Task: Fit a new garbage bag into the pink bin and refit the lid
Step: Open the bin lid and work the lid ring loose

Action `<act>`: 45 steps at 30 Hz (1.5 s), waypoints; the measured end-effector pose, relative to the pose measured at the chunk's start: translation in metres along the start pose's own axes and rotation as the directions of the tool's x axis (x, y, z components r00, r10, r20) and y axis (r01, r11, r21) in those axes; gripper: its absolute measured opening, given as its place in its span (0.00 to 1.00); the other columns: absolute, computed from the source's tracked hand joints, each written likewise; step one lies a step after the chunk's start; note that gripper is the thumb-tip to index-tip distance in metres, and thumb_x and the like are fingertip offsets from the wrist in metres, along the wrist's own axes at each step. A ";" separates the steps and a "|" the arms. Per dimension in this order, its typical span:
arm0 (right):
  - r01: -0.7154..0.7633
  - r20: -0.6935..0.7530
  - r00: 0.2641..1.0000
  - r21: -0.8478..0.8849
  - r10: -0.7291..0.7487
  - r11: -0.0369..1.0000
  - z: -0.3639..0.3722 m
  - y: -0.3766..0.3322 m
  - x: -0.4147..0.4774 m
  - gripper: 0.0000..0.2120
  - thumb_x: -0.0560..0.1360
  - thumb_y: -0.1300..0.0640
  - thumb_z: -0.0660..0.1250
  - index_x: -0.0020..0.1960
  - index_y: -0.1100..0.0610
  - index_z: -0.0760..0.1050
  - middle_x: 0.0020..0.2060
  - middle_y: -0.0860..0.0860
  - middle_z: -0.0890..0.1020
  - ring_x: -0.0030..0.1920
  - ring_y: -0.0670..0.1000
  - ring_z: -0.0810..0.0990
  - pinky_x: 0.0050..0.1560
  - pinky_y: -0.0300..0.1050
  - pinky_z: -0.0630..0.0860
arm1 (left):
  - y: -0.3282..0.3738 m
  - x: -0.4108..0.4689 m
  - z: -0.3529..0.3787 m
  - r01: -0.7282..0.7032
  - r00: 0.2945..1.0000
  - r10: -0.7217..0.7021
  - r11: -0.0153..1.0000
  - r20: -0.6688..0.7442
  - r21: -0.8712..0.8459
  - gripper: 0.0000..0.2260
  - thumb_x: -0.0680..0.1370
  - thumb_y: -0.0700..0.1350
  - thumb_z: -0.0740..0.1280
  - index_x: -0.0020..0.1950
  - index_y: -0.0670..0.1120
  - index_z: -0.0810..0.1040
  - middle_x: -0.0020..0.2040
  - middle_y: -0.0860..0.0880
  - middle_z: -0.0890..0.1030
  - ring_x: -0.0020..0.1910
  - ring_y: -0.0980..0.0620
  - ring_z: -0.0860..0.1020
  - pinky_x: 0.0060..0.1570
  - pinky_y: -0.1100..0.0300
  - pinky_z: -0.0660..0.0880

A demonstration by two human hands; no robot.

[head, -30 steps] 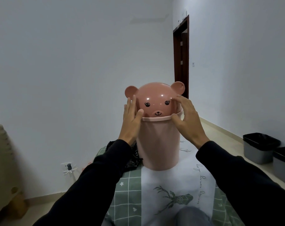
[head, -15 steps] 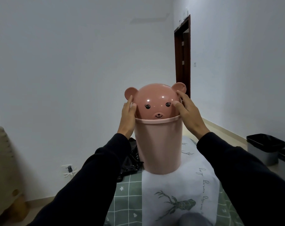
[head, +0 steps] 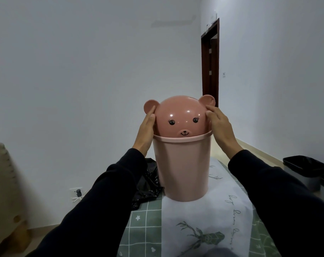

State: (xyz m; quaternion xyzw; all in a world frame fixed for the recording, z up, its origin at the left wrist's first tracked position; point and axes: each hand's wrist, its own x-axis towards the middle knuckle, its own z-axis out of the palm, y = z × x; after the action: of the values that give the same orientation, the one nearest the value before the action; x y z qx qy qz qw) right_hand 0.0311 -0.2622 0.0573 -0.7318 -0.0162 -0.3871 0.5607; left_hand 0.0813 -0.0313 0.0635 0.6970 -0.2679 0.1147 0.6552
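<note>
The pink bin [head: 183,169] stands upright on a table covered by a green and white cloth [head: 194,219]. Its bear-head lid [head: 181,117], a darker pink dome with two ears and a drawn face, sits inside the bin's rim. My left hand [head: 145,132] presses flat against the lid's left side, fingertips by the left ear. My right hand [head: 220,128] cups the lid's right side below the right ear. A crumpled black garbage bag [head: 148,184] lies on the table behind my left sleeve, left of the bin. No bag edge shows at the rim.
Two grey bins lined with black bags [head: 305,169] stand on the floor at the right. A dark wooden door [head: 210,62] is at the far end. A beige object [head: 3,191] is at the left, and a wall socket [head: 76,191] sits low on the white wall.
Both hands slid up from the bin's rim onto the sides of the lid. The lid now sits level in the rim. The view has tilted slightly upward.
</note>
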 end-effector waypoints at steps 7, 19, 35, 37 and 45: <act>-0.044 0.041 0.998 -0.023 0.045 0.999 -0.002 -0.003 -0.003 0.20 0.80 0.44 0.56 0.69 0.41 0.76 0.63 0.38 0.79 0.63 0.42 0.74 0.52 0.29 0.65 | -0.006 -0.003 -0.009 0.033 0.999 -0.035 0.998 0.036 0.052 0.21 0.85 0.57 0.51 0.79 0.61 0.60 0.78 0.56 0.65 0.75 0.55 0.65 0.75 0.48 0.63; -0.093 0.066 0.993 -0.074 0.097 0.993 -0.004 0.002 0.000 0.15 0.77 0.41 0.55 0.53 0.39 0.79 0.46 0.35 0.78 0.53 0.46 0.74 0.59 0.47 0.71 | -0.008 -0.007 -0.009 0.057 0.996 -0.059 0.998 0.067 0.041 0.22 0.85 0.59 0.49 0.80 0.62 0.56 0.79 0.57 0.62 0.77 0.55 0.62 0.76 0.47 0.61; -0.105 0.091 0.990 -0.062 0.111 0.992 -0.004 0.005 0.000 0.20 0.81 0.44 0.52 0.37 0.42 0.76 0.40 0.45 0.80 0.46 0.49 0.76 0.47 0.44 0.71 | -0.009 -0.008 -0.006 0.064 0.998 -0.064 0.998 -0.022 -0.008 0.19 0.85 0.52 0.51 0.74 0.61 0.69 0.62 0.64 0.76 0.56 0.72 0.75 0.51 0.64 0.73; -0.125 0.097 0.987 -0.059 0.131 0.990 -0.003 0.007 0.001 0.21 0.82 0.43 0.50 0.47 0.47 0.80 0.46 0.48 0.83 0.49 0.47 0.79 0.48 0.43 0.73 | -0.009 -0.008 -0.006 0.067 0.997 -0.067 0.998 -0.028 -0.006 0.18 0.84 0.52 0.51 0.72 0.63 0.71 0.58 0.68 0.77 0.50 0.75 0.77 0.47 0.67 0.74; -0.201 0.064 0.976 -0.087 0.207 0.976 -0.003 0.018 -0.004 0.23 0.82 0.46 0.51 0.57 0.58 0.80 0.55 0.56 0.83 0.57 0.55 0.79 0.51 0.47 0.72 | -0.025 -0.001 -0.005 0.148 0.988 -0.148 0.989 -0.039 -0.008 0.16 0.83 0.50 0.54 0.54 0.50 0.81 0.51 0.54 0.82 0.52 0.56 0.77 0.59 0.56 0.75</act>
State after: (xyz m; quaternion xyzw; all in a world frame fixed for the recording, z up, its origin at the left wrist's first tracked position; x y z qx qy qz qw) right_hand 0.0353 -0.2696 0.0407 -0.7650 0.0544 -0.3010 0.5668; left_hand 0.0941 -0.0259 0.0423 0.7107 -0.2028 0.0786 0.6690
